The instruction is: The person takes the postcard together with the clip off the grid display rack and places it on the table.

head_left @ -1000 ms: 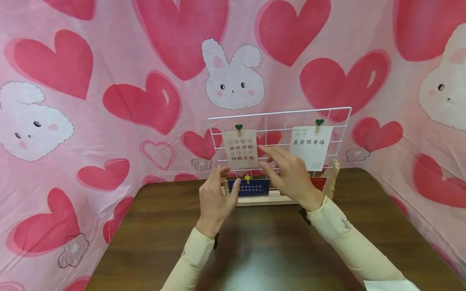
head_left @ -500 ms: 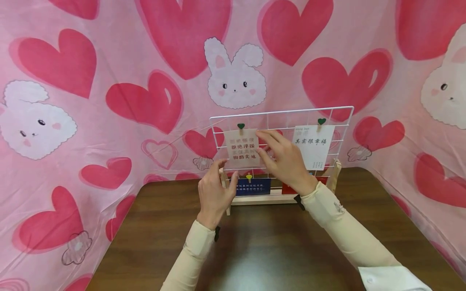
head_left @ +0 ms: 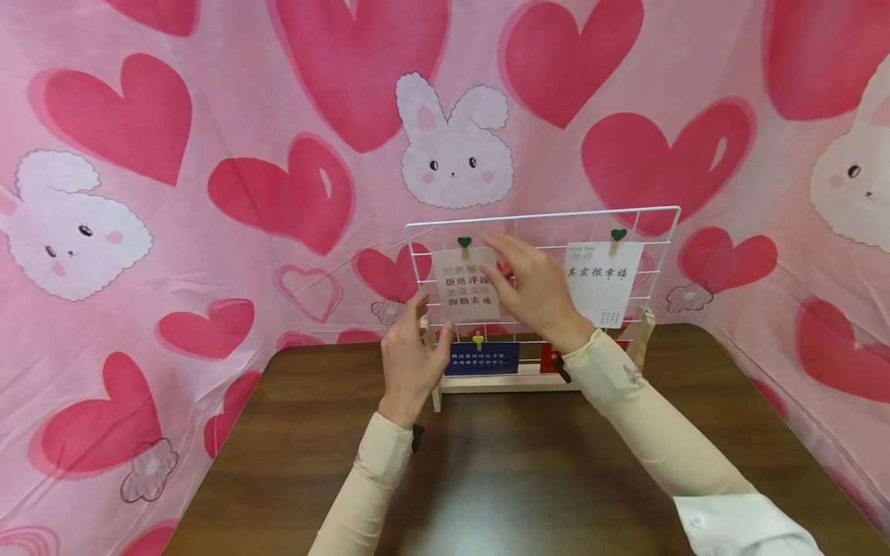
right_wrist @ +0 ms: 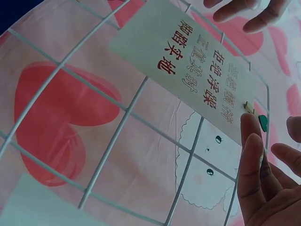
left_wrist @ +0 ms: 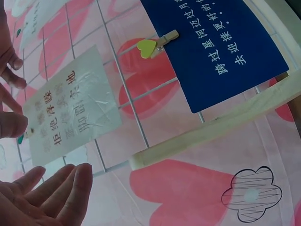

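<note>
Right hand (head_left: 535, 289) raised with straight fingers at the right edge of the pale card (head_left: 467, 284), fingertips (right_wrist: 251, 136) just beside the green heart clip (head_left: 464, 242) at its top; holding nothing. Left hand (head_left: 410, 359) open too, fingers relaxed near the card's lower left corner, not plainly touching it. Card hanging on a white wire grid (head_left: 660, 224), upper left, with red lettering. Second white card (head_left: 602, 282) pinned upper right under another green clip (head_left: 618, 235). Below, a blue card (head_left: 487, 358) under a yellow heart clip (head_left: 477, 339), and a red card (head_left: 549, 357) mostly hidden behind the right wrist. Grid standing in a light wooden base (head_left: 514, 381) at the back of a dark wooden table (head_left: 501, 479). Pink cloth (head_left: 208, 193) with hearts and rabbits hung all round. Small print on the cards too fine to read.
</note>
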`<control>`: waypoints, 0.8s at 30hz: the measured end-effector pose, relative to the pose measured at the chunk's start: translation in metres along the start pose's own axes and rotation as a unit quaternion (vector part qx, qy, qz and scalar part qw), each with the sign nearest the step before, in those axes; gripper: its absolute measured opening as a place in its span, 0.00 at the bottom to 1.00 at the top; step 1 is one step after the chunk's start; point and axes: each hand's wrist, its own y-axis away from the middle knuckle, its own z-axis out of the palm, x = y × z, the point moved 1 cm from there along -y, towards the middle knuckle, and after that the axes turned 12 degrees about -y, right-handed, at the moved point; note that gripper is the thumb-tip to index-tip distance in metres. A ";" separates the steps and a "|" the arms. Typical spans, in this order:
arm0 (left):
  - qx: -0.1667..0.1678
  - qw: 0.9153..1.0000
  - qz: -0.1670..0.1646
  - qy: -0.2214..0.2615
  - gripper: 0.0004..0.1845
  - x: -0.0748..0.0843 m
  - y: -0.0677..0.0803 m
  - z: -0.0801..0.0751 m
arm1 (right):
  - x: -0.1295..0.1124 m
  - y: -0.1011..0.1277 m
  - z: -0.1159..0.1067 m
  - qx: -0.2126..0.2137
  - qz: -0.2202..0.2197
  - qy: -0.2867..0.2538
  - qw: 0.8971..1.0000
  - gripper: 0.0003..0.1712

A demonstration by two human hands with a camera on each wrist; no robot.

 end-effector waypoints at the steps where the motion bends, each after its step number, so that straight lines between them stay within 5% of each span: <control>1: -0.002 1.000 -0.001 0.001 0.30 -0.001 -0.001 0.000 | 0.000 -0.002 0.001 -0.002 0.000 0.000 1.000 0.26; 15: -0.037 0.999 -0.017 0.031 0.32 0.002 -0.010 0.006 | 0.000 -0.023 0.006 -0.040 0.030 0.017 0.999 0.25; 24: -0.039 0.999 -0.015 0.010 0.33 0.001 -0.012 0.011 | -0.002 -0.032 0.011 -0.048 0.026 0.033 0.998 0.20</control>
